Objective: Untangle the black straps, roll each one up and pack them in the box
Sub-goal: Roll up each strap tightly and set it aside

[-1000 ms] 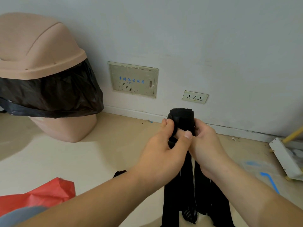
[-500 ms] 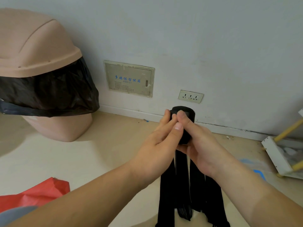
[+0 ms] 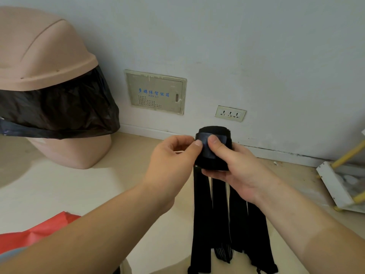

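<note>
A rolled black strap [image 3: 214, 155] sits in front of me at chest height, a shiny dark patch on its near face. My right hand [image 3: 235, 169] cups the roll from below and the right, with its thumb pressed on the patch. My left hand [image 3: 173, 157] pinches the roll's left edge between thumb and forefinger. Several loose black straps [image 3: 221, 220] hang down from under the roll, between my forearms. No box is in view.
A tan swing-lid bin [image 3: 43, 91] with a black liner stands at the left by the wall. Red plastic [image 3: 29, 236] lies at the lower left. A white and yellow frame [image 3: 341, 180] is at the right edge. A wall panel [image 3: 156, 92] and a socket [image 3: 230, 113] are behind.
The roll has turned so its shiny patch faces me. My left hand has slid off the roll's front to its left edge; my right thumb now lies on the patch.
</note>
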`<action>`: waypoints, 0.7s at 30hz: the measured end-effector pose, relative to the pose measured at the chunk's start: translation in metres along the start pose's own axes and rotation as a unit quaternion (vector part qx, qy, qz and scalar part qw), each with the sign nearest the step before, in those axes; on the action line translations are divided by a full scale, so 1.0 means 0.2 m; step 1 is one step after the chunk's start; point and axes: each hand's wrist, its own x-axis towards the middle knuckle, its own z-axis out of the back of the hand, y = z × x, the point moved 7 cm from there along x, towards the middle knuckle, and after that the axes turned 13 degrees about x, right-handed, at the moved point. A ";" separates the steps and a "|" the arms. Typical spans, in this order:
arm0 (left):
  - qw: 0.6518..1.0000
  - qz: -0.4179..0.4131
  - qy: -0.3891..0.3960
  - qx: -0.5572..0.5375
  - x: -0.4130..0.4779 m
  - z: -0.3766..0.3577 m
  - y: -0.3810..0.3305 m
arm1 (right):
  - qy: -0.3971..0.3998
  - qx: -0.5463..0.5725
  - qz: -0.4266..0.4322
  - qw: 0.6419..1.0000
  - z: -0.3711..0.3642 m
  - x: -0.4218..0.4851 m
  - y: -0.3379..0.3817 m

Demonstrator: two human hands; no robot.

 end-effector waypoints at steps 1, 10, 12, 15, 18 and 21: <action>1.000 -0.003 -0.008 0.009 0.00 0.00 0.01 | 0.004 -0.003 0.001 1.000 -0.01 0.00 -0.01; 0.992 -0.030 0.081 0.090 0.02 -0.10 0.06 | 0.031 -0.068 -0.014 0.997 -0.05 -0.04 -0.06; 0.991 -0.030 0.074 0.104 0.02 -0.09 0.06 | 0.034 -0.064 -0.029 0.997 -0.05 -0.04 -0.07; 0.987 -0.048 0.076 0.130 0.03 -0.10 0.05 | 0.038 -0.052 -0.034 0.997 -0.05 -0.04 -0.06; 0.979 -0.074 0.089 0.167 0.01 -0.14 0.06 | 0.032 -0.055 -0.028 0.998 -0.04 -0.04 -0.07; 0.974 -0.082 0.100 0.185 0.00 -0.14 0.07 | 0.009 -0.067 -0.009 0.998 -0.02 -0.03 -0.07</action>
